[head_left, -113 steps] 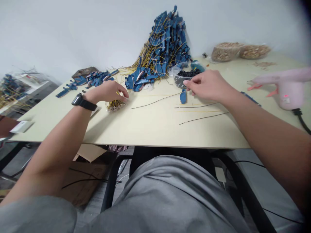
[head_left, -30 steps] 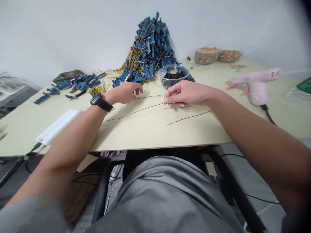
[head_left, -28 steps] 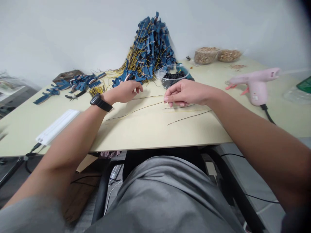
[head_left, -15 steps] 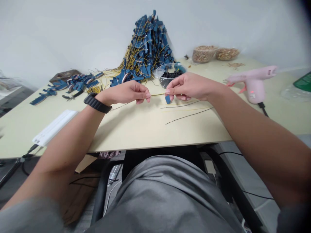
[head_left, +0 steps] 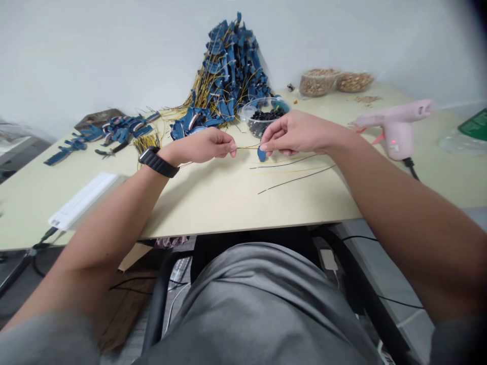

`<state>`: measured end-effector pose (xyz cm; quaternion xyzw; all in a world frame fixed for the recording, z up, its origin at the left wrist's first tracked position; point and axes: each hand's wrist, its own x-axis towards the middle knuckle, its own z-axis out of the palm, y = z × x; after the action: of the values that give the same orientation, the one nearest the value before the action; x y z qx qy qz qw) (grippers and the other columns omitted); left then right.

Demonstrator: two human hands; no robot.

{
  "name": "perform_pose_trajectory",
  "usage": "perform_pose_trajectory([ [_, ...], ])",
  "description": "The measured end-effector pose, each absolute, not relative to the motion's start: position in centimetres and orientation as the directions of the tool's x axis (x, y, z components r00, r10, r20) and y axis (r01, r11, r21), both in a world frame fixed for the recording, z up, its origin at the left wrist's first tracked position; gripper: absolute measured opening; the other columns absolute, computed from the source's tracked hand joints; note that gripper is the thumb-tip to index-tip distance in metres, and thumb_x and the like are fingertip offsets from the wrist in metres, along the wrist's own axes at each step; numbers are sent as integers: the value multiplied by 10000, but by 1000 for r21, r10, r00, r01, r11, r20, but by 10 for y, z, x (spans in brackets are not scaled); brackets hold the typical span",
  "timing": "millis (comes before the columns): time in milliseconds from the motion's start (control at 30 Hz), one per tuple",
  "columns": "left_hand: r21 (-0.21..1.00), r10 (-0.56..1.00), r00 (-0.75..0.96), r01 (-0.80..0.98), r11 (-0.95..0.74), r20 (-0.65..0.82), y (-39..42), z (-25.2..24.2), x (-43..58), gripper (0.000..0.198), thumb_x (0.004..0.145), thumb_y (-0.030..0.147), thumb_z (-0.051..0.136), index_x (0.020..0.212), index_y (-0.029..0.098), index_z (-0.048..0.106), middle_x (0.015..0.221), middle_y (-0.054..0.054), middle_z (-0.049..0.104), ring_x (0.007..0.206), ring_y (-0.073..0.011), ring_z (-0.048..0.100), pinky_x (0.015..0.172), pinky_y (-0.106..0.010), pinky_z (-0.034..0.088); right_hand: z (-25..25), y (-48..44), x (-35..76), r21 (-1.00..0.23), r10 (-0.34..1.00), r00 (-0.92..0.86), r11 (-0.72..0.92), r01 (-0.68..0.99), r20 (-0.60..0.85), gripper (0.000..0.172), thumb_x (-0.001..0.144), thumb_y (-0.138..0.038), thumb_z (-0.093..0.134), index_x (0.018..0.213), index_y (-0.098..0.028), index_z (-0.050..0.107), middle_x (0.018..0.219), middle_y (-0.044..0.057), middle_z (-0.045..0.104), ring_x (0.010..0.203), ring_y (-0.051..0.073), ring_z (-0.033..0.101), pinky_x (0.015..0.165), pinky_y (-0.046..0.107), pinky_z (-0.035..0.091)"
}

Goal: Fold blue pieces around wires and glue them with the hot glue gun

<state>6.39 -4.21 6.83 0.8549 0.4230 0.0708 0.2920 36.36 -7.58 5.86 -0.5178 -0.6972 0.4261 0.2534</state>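
Between my hands a thin yellow and black wire point(head_left: 247, 147) stretches above the table. My left hand point(head_left: 211, 144) is closed, pinching it with thumb and forefinger. My right hand point(head_left: 287, 136) pinches a small blue piece point(head_left: 261, 154) where the wire's other end meets it; the fingers hide how the two join. Below my right hand lie loose black wires point(head_left: 291, 179) and fainter yellow ones. A clear bowl point(head_left: 251, 125) of small black parts stands just behind my hands.
A tall heap of blue pieces with wires point(head_left: 232, 71) leans on the wall. Pliers point(head_left: 112, 150) and more blue pieces point(head_left: 91, 133) lie left. A pink glue gun point(head_left: 395, 126), corded, stands right. A white power strip point(head_left: 85, 200) is by my left forearm; bags of small tan bits point(head_left: 318, 83) sit behind.
The wire has sagged slightly between my hands and is less taut. The blue piece has turned a little in my right fingers. The whole view has shifted slightly.
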Motion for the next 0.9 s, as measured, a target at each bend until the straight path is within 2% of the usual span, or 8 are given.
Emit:
perform_pose_trajectory([
  [133,563,756,644,669,-485,-115,-42,68,64,201,1138,311,701,1015,211,824,797,5,564,691,-158,438,726,-339,372,61,-78,363,-831,940,-333,125,541,-75,225,1018,-239,1118,908,-208,924,861,67,877,635,117,548,564,287,449],
  [333,567,716,696,611,-553,-53,-33,60,59,249,1124,448,748,1029,243,853,801,-26,663,702,-189,524,732,-365,444,57,-71,370,-802,933,-358,181,569,-43,298,951,-353,1185,900,-241,914,814,47,816,690,166,608,627,346,508],
  [433,536,713,700,619,-574,-45,-29,58,58,287,1120,488,751,1049,242,882,818,-45,700,721,-204,574,738,-375,472,55,-68,373,-810,925,-380,204,550,-25,365,912,-409,1226,905,-249,898,819,52,798,715,191,640,636,369,508],
  [533,511,725,686,644,-569,-58,-27,58,57,319,1134,505,739,1103,237,908,846,-61,721,746,-217,610,761,-394,489,57,-70,372,-802,927,-375,210,560,-20,379,916,-394,1225,890,-243,879,783,45,773,694,182,618,623,363,481],
  [667,516,726,686,642,-567,-55,-28,58,58,311,1147,494,730,1096,230,887,827,-44,687,696,-186,547,715,-371,461,61,-75,368,-774,939,-343,201,601,-22,329,964,-358,1183,882,-233,890,740,38,761,661,159,572,603,349,447],
  [800,523,720,692,634,-570,-54,-30,58,60,259,1129,441,733,1058,224,856,802,-20,644,660,-160,489,672,-343,428,60,-74,369,-771,928,-372,235,592,-3,425,902,-497,1231,913,-244,890,766,46,778,688,183,634,625,354,497],
  [900,529,722,689,636,-562,-63,-30,58,62,258,1127,444,732,1055,229,855,799,-22,657,662,-167,503,680,-346,437,58,-72,370,-757,932,-362,240,608,5,379,935,-449,1204,898,-242,889,778,47,782,697,184,647,648,358,504],
])
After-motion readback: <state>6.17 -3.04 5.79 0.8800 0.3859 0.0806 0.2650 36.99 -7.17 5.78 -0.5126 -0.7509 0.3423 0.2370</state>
